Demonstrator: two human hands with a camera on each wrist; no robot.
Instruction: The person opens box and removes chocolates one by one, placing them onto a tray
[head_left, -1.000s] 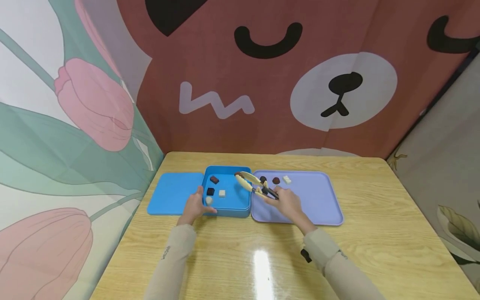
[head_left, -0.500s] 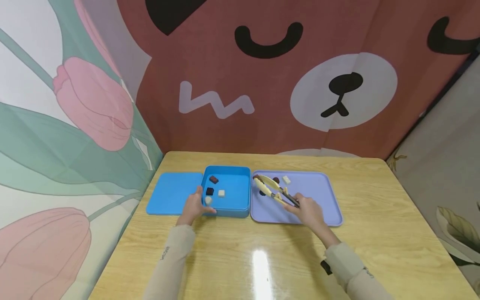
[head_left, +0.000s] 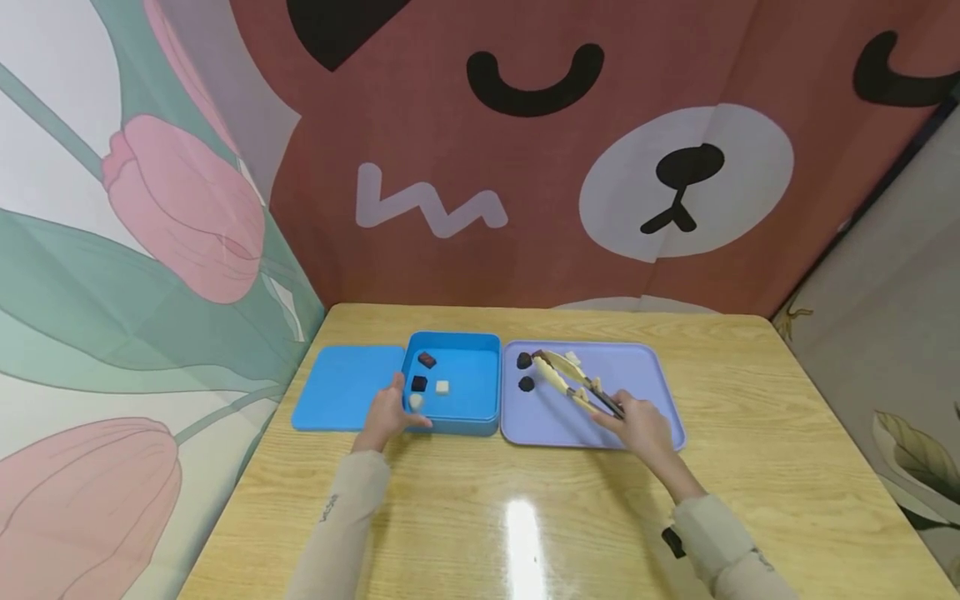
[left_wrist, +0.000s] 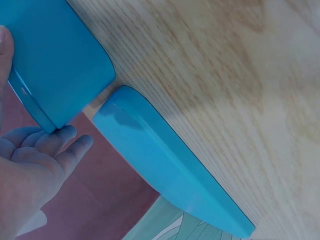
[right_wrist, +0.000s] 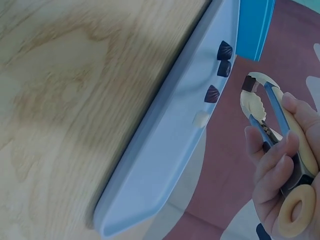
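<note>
Just right of centre in the head view, over the lilac tray point(head_left: 540, 423), I see tongs point(head_left: 582, 394) pinching a brown piece point(right_wrist: 249, 84), the fingers of my right hand point(head_left: 641, 427) curled round their handles. Left of the tray stands the blue box point(head_left: 465, 427) with four small pieces inside, my left hand point(head_left: 387, 414) touching its near left corner, thumb and fingers spread; farther left lies a flat blue lid point(head_left: 348, 387).
</note>
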